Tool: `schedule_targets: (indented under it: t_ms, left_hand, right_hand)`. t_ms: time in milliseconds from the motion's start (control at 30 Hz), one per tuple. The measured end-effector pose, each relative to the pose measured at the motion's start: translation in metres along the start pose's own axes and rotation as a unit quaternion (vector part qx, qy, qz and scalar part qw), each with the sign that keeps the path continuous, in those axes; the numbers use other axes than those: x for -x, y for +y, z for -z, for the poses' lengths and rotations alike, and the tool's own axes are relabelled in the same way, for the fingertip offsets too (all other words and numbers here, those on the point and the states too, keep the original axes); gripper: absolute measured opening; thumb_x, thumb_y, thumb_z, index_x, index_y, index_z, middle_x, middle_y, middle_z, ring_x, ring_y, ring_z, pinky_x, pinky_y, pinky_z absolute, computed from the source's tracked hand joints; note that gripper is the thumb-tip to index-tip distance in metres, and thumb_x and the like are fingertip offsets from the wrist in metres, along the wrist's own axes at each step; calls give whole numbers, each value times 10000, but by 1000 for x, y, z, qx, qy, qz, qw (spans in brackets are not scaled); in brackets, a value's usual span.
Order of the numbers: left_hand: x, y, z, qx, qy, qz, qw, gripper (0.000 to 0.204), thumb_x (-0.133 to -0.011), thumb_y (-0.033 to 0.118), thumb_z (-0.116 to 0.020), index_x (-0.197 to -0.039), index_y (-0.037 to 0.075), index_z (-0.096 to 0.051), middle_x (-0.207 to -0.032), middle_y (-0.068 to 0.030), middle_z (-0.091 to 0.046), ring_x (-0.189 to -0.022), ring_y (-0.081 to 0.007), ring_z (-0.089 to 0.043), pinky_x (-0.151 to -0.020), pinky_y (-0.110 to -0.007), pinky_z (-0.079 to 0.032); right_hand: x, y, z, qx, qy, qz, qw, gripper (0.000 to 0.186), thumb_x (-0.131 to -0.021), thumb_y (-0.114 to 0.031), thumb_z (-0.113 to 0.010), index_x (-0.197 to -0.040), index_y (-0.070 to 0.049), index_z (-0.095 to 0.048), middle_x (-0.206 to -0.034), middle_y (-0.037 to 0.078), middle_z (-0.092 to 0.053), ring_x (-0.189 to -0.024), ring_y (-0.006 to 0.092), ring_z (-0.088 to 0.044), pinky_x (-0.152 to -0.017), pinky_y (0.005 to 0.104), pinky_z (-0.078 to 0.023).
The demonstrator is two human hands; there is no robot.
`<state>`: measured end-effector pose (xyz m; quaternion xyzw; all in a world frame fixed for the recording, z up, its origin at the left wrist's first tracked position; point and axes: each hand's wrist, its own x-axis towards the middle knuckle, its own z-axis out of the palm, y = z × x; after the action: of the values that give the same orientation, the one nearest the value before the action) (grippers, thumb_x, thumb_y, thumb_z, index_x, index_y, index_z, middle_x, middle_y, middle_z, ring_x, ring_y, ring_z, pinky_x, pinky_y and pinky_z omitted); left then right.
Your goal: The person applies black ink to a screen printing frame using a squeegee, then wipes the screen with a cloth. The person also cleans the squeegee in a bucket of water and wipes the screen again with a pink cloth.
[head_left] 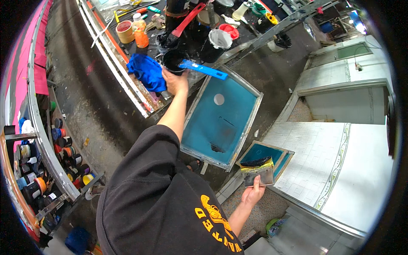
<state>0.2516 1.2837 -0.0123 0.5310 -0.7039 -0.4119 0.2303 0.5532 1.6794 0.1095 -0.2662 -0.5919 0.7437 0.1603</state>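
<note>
My left hand (175, 81) reaches to the table and grips the side of a black ink pot (171, 63). A blue ink spatula (204, 69) lies across the pot's rim, its handle pointing right. Beside that hand is a crumpled blue cloth (146, 71). Down at the right, my right hand (253, 194) is closed on a squeegee (259, 175), thumb flat on its face, with thick black ink along its upper edge. Between the hands a large screen-printing frame (225, 114) with teal mesh leans against the table, a dark smear near its lower end.
The table holds an orange bottle (140, 34), a tape roll (125, 32), a red spatula (187, 20) and a white-rimmed pot (220, 39). A smaller screen (259, 151) sits behind the squeegee by the white tiled wall (306, 157). Several ink jars (34, 187) stand low at left.
</note>
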Motion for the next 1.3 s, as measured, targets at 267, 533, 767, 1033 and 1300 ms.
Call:
schedule_targets:
  t_ms: [267,533,767,1033,1300]
  left_hand:
    - [-1,-20,9,166,36,-120,978,714,-668,335,-912,-1261,63,-621,-1234,-179,-667,-1143,-387,-624,-948,-459,-501]
    - [59,-30,90,340,-319,-219,857,763,-680,146,-953,-1313,-16,-559,-1210,-116,-688,-1073,-205,-670,-960,-357,-534]
    - [118,21,194,396,-581,-118,701,879,-646,127,-839,-1417,-10,-439,-1311,-142,-619,-1226,-256,-603,-1091,-398,-453]
    - [144,42,210,552,-634,11,542,924,-711,350,-855,-1438,-30,-429,-1319,-157,-617,-1199,-286,-626,-1058,-422,-503]
    - [175,68,208,561,-717,91,403,850,-872,567,-597,-1495,22,-407,-1369,-273,-580,-1095,-469,-668,-898,-616,-577]
  right_hand:
    - [-1,13,42,-4,3,16,1000,368,-972,-39,-668,-1320,-6,-551,-1308,93,-626,-1153,203,-612,-1000,382,-498]
    - [-21,-25,23,-37,-52,48,997,311,-928,-23,-704,-1228,12,-630,-1218,68,-668,-1124,170,-609,-1045,333,-438]
    - [-35,-92,-45,-135,-144,114,974,312,-949,0,-646,-1255,-59,-638,-1227,27,-669,-1161,151,-593,-1055,370,-429]
    - [-24,-128,-79,-175,-214,189,942,393,-907,58,-682,-1282,-45,-627,-1294,49,-644,-1209,167,-581,-1087,340,-406]
    - [-6,-166,-111,-75,-310,310,896,190,-903,-32,-755,-1087,12,-742,-1142,84,-693,-1021,140,-611,-927,299,-447]
